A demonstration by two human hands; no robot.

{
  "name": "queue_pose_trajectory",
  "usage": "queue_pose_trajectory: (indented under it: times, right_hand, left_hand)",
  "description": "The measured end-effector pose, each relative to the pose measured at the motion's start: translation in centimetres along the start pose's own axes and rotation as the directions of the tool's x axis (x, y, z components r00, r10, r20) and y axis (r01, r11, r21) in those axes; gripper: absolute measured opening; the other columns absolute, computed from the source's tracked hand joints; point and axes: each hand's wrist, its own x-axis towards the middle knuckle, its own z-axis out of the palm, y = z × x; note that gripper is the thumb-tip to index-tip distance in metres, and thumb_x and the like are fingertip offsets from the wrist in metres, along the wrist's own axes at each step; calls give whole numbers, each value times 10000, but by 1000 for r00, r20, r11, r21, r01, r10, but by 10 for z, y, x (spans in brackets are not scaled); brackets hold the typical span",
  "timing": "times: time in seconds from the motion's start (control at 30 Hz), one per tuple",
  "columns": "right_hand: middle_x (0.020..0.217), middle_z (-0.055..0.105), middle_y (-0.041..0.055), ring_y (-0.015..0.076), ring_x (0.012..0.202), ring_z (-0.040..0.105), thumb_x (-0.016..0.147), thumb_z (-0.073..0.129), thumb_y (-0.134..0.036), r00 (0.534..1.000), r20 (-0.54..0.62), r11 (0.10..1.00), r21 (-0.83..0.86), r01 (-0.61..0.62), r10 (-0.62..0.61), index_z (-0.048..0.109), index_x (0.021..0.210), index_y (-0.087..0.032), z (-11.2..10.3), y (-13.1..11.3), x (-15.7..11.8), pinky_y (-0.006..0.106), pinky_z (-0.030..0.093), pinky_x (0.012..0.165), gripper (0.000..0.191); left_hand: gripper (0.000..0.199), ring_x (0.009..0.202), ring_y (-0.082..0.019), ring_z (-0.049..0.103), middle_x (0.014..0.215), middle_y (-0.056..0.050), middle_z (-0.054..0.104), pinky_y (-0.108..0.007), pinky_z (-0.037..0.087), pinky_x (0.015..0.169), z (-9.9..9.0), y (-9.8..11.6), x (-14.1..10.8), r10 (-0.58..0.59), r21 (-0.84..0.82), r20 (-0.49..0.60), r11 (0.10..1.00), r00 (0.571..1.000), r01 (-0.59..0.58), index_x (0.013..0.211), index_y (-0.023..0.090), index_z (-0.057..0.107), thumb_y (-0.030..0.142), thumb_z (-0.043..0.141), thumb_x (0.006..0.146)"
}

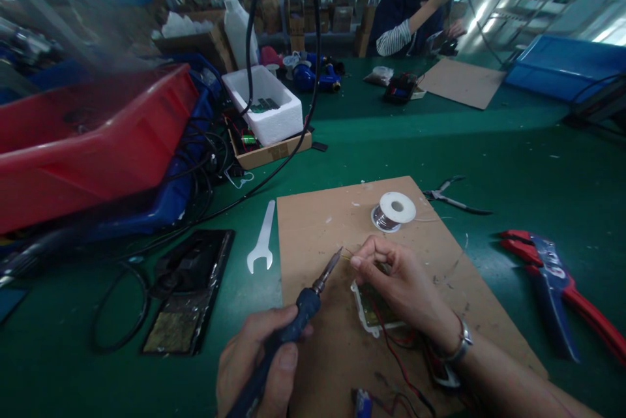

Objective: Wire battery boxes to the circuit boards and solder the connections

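My left hand [267,359] is wrapped around the dark blue handle of a soldering iron [307,304], its metal tip pointing up and to the right. Close to that tip, my right hand [396,278] pinches a thin wire [347,255] between thumb and forefinger; whether tip and wire touch I cannot tell. Partly hidden under my right hand lies a circuit board in a white frame [364,313], with red and black wires [398,359] running from it. A spool of solder [394,211] stands just beyond, on the brown board [317,229].
Left of the board are a wrench [263,238] and a soldering iron stand [183,287]. Pliers [452,196] and a red-and-blue crimping tool [552,281] lie right. A black cable [313,98] hangs ahead. Beyond are a foam box [274,121], a red bin [98,144] and a person [401,14].
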Motion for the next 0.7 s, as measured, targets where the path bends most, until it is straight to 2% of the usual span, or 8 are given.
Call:
queue_pose_trajectory:
  times: [0.1,0.23,0.37,0.7]
  right_hand:
    - [626,650,-4,125,574,580,872,547,-351,1000,-4,1000,-17,3,-3,561,740,-195,0,-1,0,251,428,574,205]
    - [633,656,-1,127,587,582,869,550,-345,1000,-12,999,-32,11,-12,562,737,-199,-1,-3,0,255,430,575,196]
    - [632,656,0,131,587,585,870,547,-346,1000,-11,999,-47,-2,1,561,741,-202,0,-2,-1,262,429,577,194]
    - [641,657,1,136,601,597,868,548,-363,1000,-16,997,-82,10,-12,560,746,-201,0,0,0,266,435,597,203]
  left_hand:
    - [186,632,-130,676,724,19,700,-190,537,551,0,0,0,26,-3,-19,1000,999,-26,990,240,599,352,492,888]
    - [172,626,-122,679,718,30,702,-174,539,554,-2,-1,2,52,9,24,999,998,-53,996,248,592,331,491,884]
    - [166,646,-124,681,726,27,702,-185,546,597,-2,-2,2,46,12,44,999,998,-47,997,246,589,318,485,890]
    - [175,644,-119,679,735,29,703,-179,543,587,-3,-2,2,62,-2,51,998,997,-62,1013,250,583,326,481,893]
